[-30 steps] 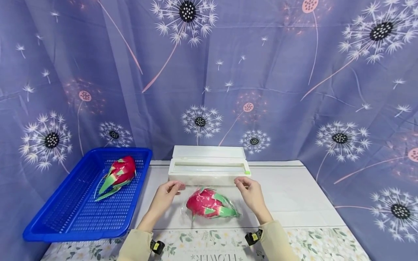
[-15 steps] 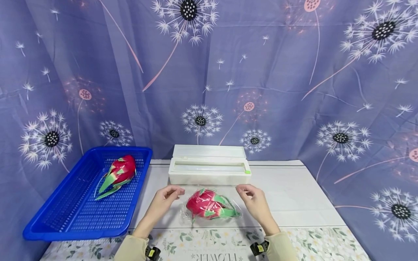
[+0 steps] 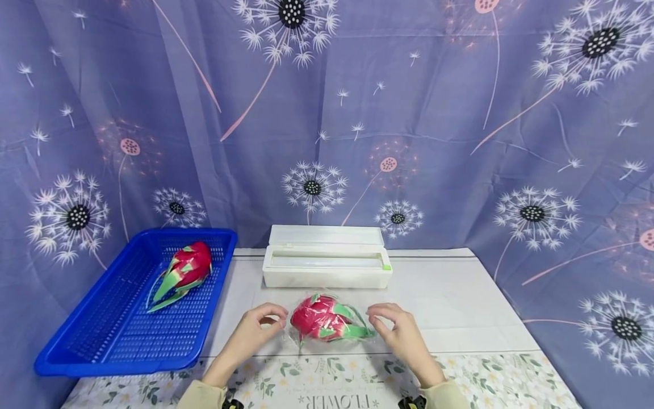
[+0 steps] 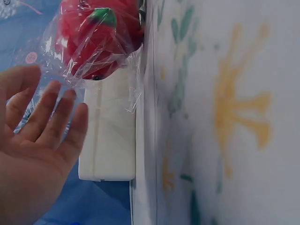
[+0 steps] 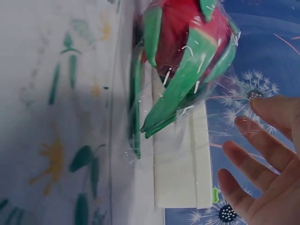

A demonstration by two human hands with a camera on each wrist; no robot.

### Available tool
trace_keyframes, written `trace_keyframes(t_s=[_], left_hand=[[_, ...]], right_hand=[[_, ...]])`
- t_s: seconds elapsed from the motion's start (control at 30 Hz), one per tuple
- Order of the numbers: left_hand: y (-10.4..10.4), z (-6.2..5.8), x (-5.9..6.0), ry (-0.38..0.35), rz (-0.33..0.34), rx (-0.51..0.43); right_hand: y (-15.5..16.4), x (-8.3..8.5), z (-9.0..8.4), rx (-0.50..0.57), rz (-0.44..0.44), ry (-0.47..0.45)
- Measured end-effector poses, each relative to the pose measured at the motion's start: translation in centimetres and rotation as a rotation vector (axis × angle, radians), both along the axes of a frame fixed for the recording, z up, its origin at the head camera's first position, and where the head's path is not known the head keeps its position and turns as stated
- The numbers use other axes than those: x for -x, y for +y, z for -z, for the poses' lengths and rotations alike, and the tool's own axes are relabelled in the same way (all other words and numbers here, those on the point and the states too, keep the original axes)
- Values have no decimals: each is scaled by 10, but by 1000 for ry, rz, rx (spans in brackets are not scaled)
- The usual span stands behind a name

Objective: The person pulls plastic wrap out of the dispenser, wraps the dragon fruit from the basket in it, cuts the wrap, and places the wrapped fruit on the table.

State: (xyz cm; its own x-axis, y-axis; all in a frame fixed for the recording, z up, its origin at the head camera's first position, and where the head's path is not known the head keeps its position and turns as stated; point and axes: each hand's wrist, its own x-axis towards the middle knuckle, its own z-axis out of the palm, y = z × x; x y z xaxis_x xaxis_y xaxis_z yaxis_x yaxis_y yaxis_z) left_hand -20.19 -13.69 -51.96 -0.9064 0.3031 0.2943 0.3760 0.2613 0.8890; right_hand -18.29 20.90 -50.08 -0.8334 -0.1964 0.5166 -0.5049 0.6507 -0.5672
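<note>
The wrapped dragon fruit [image 3: 327, 321] lies on its side on the table [image 3: 449, 295], midway between the left and right edges and nearer the near edge than the far one. Clear plastic film [image 4: 133, 89] surrounds it, creased and shiny, with loose film at both ends. Its rounded red end points toward the left edge, its green leaf tips toward the right.

Your left hand [image 3: 255, 326] is just beside the red end, and its grip is released, the fingers loosely bent around nothing. Your right hand [image 3: 401, 329] is near the leaf tips, its grip likewise released, fingers relaxed and spread in the right wrist view. You cannot tell from these views whether any fingertip touches the loose film.

Just behind the fruit, toward the table's far edge, stands a white film dispenser [image 3: 327, 278], its lid [image 3: 327, 234] raised at the back. A pale roll [image 3: 327, 262] shows inside, and a bright green piece [image 3: 386, 267] sits at its right end.

Over the table's left edge, you have a blue perforated basket [image 3: 117, 369]; a second dragon fruit [image 3: 189, 267] rests in its far half. A flower-printed strip [image 3: 501, 375] with upside-down lettering runs along the near edge. Beyond the far edge hangs a blue-violet dandelion curtain [image 3: 434, 102].
</note>
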Motion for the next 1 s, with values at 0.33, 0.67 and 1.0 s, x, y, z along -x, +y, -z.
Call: trace_keyframes(t_s=[0.33,0.67,1.0], left_hand=[[3,3,-4,134,36,237],[8,-3,-12,228,75,590],[3,-11,-17,206,99,545]], right_hand=[[0,-9,5,-139,-68,-17],[5,-21,2,-378,-99,-97],[1,-26,-15,-378,-15,-58]])
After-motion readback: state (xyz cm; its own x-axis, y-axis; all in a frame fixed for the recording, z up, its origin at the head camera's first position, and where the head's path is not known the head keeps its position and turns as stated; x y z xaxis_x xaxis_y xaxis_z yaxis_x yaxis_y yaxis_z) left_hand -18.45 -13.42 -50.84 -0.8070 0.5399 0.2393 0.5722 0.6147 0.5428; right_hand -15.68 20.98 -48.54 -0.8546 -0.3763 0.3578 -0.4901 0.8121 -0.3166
